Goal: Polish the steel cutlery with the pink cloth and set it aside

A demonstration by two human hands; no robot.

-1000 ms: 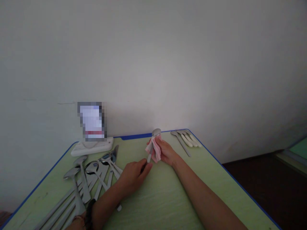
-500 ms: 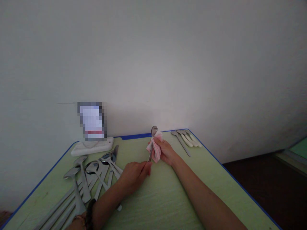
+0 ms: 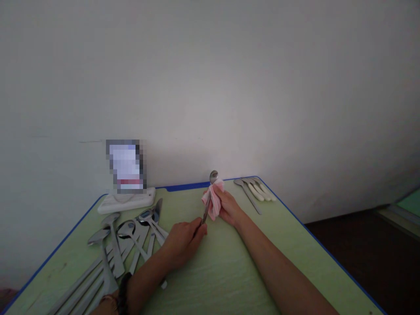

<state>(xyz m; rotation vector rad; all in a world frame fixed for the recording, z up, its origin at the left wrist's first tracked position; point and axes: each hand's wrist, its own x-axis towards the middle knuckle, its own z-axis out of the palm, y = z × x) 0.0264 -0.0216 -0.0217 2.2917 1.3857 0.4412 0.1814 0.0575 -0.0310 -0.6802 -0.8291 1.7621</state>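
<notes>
A metal spoon (image 3: 213, 176) stands tilted over the middle of the green table (image 3: 229, 271), bowl upward. My left hand (image 3: 183, 238) pinches the lower end of its handle. My right hand (image 3: 226, 205) is closed round a pink cloth (image 3: 215, 201) that wraps the spoon's stem just under the bowl.
Several metal spoons and a knife (image 3: 124, 245) lie fanned out at the left. A few white-handled utensils (image 3: 257, 190) lie at the far right corner. A white base with a blurred card (image 3: 126, 199) stands at the back left. The table's right edge drops to a dark floor.
The spoon has been turned about its handle and its bowl now stands slightly higher and more upright; the cloth hand shifted a little up the stem. The left hand stayed put.
</notes>
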